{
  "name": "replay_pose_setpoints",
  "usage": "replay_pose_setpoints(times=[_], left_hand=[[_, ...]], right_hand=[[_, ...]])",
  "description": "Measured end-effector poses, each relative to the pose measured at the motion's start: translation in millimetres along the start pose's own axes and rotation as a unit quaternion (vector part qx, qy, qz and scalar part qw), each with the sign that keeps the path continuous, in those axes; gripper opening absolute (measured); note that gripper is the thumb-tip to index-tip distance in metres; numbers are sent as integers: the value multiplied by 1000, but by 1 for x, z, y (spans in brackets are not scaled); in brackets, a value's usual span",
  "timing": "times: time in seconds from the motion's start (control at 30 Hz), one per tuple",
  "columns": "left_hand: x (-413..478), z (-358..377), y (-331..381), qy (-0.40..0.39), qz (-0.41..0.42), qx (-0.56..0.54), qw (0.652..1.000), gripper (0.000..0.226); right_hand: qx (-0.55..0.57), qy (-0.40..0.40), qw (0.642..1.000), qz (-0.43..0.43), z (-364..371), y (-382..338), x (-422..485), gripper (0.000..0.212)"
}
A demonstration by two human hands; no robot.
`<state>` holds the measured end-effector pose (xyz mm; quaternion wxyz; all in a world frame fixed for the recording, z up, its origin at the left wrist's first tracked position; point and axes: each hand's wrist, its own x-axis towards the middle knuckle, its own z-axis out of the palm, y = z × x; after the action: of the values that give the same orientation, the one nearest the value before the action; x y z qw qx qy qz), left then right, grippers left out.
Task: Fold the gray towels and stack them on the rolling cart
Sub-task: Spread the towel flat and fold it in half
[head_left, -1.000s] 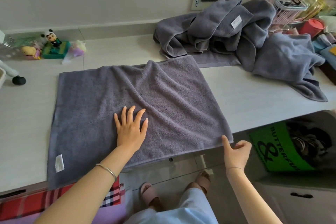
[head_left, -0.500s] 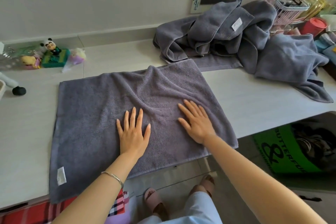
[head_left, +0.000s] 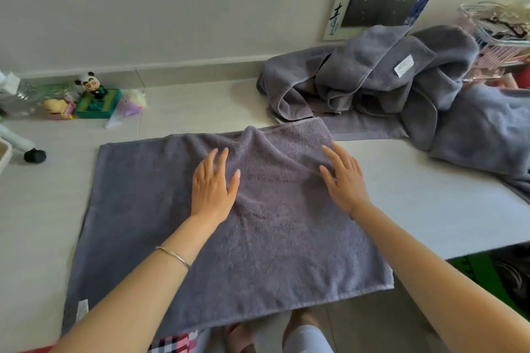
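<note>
Gray towel (head_left: pixel 258 238): folded once, spread flat on white table (head_left: pixel 430 209), near edge overhanging table front; white label at near-left corner; ridge of wrinkles at far centre. Left hand (head_left: pixel 213 188): palm down on towel, fingers straight, holding nothing. Right hand (head_left: pixel 345 180): palm down on towel near right edge, fingers straight, holding nothing. Unfolded gray towels (head_left: pixel 401 89): heaped at far right of table, against wall. Panda figurine (head_left: pixel 91 86): far left, among small toys. Silver bracelet (head_left: pixel 172 255): on left wrist.

A gray terry towel (head_left: pixel 258 238) lies spread flat, slightly rumpled, on the white counter, with a heap of crumpled gray towels (head_left: pixel 387 86) behind it.
</note>
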<state>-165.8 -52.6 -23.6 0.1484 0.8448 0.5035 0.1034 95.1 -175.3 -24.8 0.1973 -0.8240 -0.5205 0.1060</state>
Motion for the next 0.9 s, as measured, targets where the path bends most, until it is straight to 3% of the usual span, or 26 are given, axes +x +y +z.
replay_pose_setpoints(times=[0.13,0.37,0.5,0.63,0.7,0.9], left_hand=[[51,-4,12,-10,35,-12,999,50],[114,4,6,-78,30,0,997,36],[131,2,1,-136,42,-31,989,34],[138,-4,-1,-119,42,-164,978,14],[141,-9,1,-109,51,-182,976,15],[147,5,1,-39,78,-36,996,23]], right_hand=[[9,0,999,-54,0,-14,65,46],[-53,-110,986,-114,0,1,135,46],[-21,-63,982,-175,-7,11,152,29],[-8,-39,975,-221,-10,21,157,16],[-24,-43,976,-214,-15,26,160,19],[-112,-23,987,-114,-23,43,172,22]])
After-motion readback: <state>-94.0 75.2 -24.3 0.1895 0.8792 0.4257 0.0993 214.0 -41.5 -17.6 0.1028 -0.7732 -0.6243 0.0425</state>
